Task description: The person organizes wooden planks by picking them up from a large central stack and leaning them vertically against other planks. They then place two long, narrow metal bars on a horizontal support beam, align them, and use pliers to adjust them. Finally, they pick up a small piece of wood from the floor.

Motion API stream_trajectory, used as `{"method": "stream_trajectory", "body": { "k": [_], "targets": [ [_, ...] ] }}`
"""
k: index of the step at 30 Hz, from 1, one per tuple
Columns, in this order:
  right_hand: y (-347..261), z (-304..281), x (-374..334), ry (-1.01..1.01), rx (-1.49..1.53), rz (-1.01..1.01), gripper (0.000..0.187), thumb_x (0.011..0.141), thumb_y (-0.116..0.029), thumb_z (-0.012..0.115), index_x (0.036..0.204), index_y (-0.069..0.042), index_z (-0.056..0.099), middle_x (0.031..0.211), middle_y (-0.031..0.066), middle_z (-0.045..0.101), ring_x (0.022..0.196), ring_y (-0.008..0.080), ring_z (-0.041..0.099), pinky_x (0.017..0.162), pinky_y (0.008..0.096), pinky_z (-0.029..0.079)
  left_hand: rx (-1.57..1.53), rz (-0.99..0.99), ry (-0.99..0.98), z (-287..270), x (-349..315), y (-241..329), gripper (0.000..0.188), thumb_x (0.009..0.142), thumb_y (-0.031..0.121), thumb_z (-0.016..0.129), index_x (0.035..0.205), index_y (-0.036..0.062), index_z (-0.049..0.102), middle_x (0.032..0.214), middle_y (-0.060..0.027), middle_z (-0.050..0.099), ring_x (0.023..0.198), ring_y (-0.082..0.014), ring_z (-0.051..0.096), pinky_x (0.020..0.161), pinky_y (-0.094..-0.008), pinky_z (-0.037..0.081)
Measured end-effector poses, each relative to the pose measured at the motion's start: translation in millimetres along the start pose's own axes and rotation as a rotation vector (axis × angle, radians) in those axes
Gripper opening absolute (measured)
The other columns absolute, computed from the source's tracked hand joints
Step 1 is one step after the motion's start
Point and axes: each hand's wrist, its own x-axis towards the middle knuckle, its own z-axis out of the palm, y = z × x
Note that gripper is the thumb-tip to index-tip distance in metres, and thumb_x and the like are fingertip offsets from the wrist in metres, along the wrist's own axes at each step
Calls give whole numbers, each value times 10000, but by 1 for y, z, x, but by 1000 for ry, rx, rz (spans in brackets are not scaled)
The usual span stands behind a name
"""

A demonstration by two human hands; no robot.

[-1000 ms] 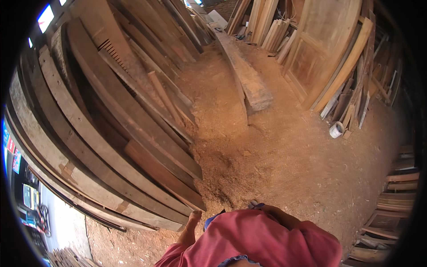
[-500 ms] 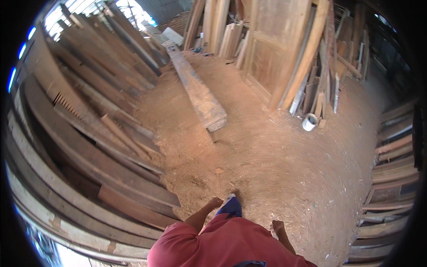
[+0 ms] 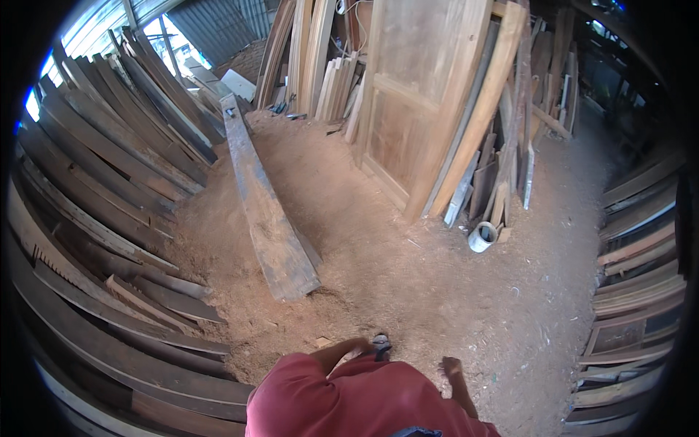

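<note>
My left hand (image 3: 357, 345) hangs in front of my body at the end of a bent forearm, close above my shod foot (image 3: 381, 340). Its fingers are too small and foreshortened to make out, and no object shows in it. Out to my right side hangs my right hand (image 3: 452, 365), its fingers loosely apart with nothing visible in them. Neither hand touches any of the wood. Nearest ahead is a long, thick wooden beam (image 3: 271, 218), its near end raised off the sawdust-covered floor (image 3: 378, 269).
Stacked planks (image 3: 109, 306) line the left side. A panelled wooden door (image 3: 404, 109) leans with timber ahead, near a white bucket (image 3: 482, 237) holding something dark. More boards (image 3: 633, 291) lie along the right. A corrugated metal wall (image 3: 218, 33) stands at the back.
The beam, door and bucket now appear nearer and lower in the picture as I have moved forward. My left hand sits closer to my body; my right still hangs at my side.
</note>
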Motion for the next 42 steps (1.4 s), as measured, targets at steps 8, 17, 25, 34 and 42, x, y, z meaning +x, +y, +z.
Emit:
{"method": "stream_trajectory", "body": {
  "k": [8, 17, 25, 34, 42],
  "targets": [
    [-66, -60, 101, 90, -81, 236, 234, 904, -230, 518, 868, -32, 638, 833, 130, 683, 629, 230, 634, 487, 382, 456, -198, 299, 602, -274, 88, 127, 567, 935, 469, 537, 1293, 31, 570, 1294, -253, 590, 1197, -403, 576, 1016, -457, 453],
    [-262, -97, 307, -272, -1251, -307, 355, 853, -372, 608, 908, -33, 699, 923, 164, 720, 849, 277, 696, 713, 438, 522, -330, -127, 685, -313, 124, 37, 555, 900, 415, 510, 1180, -47, 635, 1218, -276, 633, 1147, -473, 583, 984, -509, 457],
    [-620, 30, 564, -90, -500, -450, 307, 923, -248, 570, 706, -32, 588, 592, 106, 571, 465, 211, 545, 387, 369, 393, -482, -567, 455, -278, 63, -6, 470, 947, 343, 527, 1255, -6, 592, 1061, -232, 694, 813, -385, 717, 704, -453, 575],
    [-850, 319, 540, -661, -381, -504, 176, 962, -233, 585, 994, -63, 617, 729, 26, 624, 552, 110, 569, 470, 251, 448, -935, -165, 825, -352, 138, -41, 489, 900, 416, 581, 1121, -3, 703, 1042, -195, 727, 985, -313, 689, 837, -433, 544],
    [-808, 351, 653, -605, -861, -316, 209, 933, -210, 568, 864, -28, 643, 750, 64, 637, 606, 174, 611, 551, 340, 514, -607, -726, 1176, -699, 52, -133, 496, 874, 375, 544, 1261, 73, 611, 1263, -257, 596, 1181, -426, 565, 982, -520, 468]
  ]
}}
